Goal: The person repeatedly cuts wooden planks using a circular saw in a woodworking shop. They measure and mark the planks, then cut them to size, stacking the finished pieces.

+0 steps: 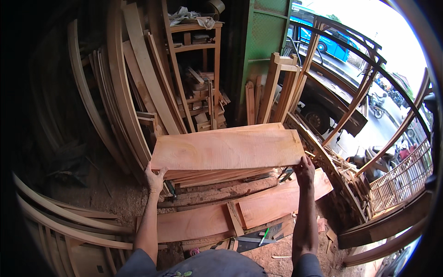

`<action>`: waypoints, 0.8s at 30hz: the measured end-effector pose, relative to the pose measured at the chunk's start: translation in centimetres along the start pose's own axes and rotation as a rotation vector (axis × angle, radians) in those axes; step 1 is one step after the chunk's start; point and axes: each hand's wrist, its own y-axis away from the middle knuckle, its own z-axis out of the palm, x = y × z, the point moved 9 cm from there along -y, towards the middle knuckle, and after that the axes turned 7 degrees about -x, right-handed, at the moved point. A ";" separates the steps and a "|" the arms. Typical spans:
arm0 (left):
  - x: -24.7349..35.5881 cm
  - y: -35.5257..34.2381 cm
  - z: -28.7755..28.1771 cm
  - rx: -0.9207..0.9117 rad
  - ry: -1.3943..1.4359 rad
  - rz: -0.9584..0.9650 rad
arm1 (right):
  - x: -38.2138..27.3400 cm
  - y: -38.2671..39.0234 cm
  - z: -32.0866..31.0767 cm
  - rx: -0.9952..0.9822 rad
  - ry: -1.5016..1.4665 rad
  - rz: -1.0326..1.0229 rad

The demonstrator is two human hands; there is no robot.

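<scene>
A wide reddish-brown wooden board [226,150] spans the space between my two hands, its long side running left to right. My left hand [154,179] is closed on its near left corner, thumb apart along the edge. At the near right corner, my right hand [304,167] grips the board too. Beneath and behind it shows a stack of similar boards. Closer to me lies a long plank [194,223] with a short wooden strip [235,219] across it. A green pen [264,236] and a metal ruler [251,239] rest beside that plank.
Long timbers [124,87] lean upright at the left. A wooden shelf [196,47] full of offcuts stands at the back near a green metal door [263,41]. Right of me are a slatted rack [401,171] and the open street with a blue bus [339,44]. Sawdust covers the floor.
</scene>
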 end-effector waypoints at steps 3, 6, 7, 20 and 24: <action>1.7 0.1 1.1 0.150 0.066 0.146 | -2.4 -6.7 1.6 0.041 0.356 0.006; 2.4 -0.2 1.8 0.191 0.056 0.175 | -6.9 -5.9 3.8 0.337 1.303 -0.483; 2.0 -0.2 2.0 0.181 0.097 0.143 | -5.8 -5.2 3.6 0.245 1.131 -0.482; -3.3 11.7 4.1 0.198 -0.117 0.023 | 26.1 30.5 -11.1 0.214 0.450 0.915; -10.0 21.2 13.1 -0.300 0.051 -0.363 | 31.7 32.6 -10.7 0.235 0.321 0.915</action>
